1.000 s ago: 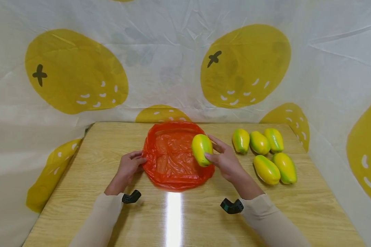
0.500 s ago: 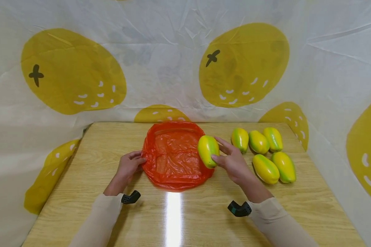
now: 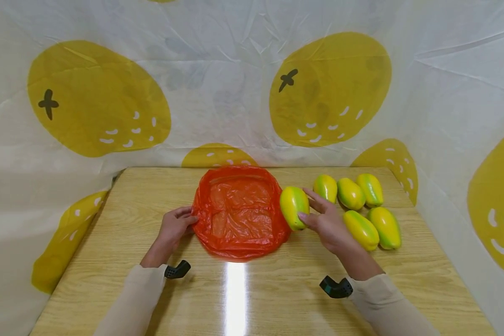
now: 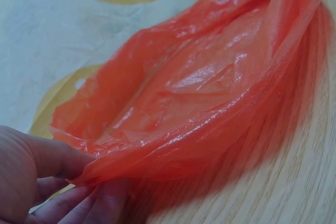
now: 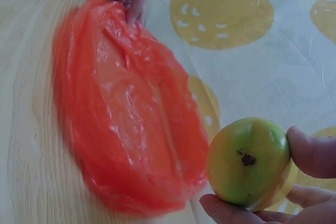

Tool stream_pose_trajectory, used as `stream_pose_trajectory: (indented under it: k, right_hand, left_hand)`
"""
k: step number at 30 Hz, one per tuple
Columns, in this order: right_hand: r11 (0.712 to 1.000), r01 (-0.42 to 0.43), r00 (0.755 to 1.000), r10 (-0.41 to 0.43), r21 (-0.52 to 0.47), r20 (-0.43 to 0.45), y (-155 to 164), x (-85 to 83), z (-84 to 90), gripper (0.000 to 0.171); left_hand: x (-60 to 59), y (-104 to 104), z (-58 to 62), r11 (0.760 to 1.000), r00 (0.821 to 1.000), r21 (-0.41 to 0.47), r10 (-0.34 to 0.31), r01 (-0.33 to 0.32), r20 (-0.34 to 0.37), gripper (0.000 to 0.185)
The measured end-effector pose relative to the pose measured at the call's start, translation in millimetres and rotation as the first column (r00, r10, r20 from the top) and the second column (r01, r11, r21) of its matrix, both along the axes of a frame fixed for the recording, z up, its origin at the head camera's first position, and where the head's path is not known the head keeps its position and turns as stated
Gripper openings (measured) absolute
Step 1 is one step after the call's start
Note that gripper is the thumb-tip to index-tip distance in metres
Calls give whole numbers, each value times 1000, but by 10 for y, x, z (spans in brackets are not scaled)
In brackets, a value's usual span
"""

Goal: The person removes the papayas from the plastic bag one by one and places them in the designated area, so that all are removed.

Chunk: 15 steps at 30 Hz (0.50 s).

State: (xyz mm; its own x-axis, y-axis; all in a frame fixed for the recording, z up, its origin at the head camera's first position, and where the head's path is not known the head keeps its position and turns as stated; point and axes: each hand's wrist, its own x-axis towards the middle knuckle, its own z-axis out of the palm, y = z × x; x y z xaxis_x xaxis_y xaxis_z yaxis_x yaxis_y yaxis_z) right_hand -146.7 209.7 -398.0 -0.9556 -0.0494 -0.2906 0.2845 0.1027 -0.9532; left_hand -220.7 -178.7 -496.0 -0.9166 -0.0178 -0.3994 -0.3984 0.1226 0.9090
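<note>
An orange plastic bag (image 3: 239, 212) lies open on the wooden table (image 3: 122, 214). My left hand (image 3: 174, 228) pinches its left rim; the left wrist view shows the fingers (image 4: 37, 171) gripping the bag's edge (image 4: 173, 140). My right hand (image 3: 329, 221) holds a yellow-green papaya (image 3: 294, 206) just past the bag's right edge, over the table. In the right wrist view the papaya (image 5: 247, 161) sits between thumb and fingers, stem end toward the camera, with the bag (image 5: 126, 129) to its left.
Several more yellow-green papayas (image 3: 363, 210) lie in two rows at the table's right. A white curtain with yellow fruit prints (image 3: 235, 84) encloses the table at the back and sides. A glare strip (image 3: 235, 298) runs along the table's front middle.
My right hand has carried the papaya rightward, from over the bag's right part to just outside its rim. The left hand and the bag have stayed put.
</note>
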Motion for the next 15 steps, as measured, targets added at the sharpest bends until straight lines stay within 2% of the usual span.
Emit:
stream_pose_trajectory:
  k: [15]
  right_hand:
    - [996,20,1000,-19,88,-8,219,65,48,76]
  left_hand:
    - [14,12,52,1000,1000,11,-4,4,-7,50]
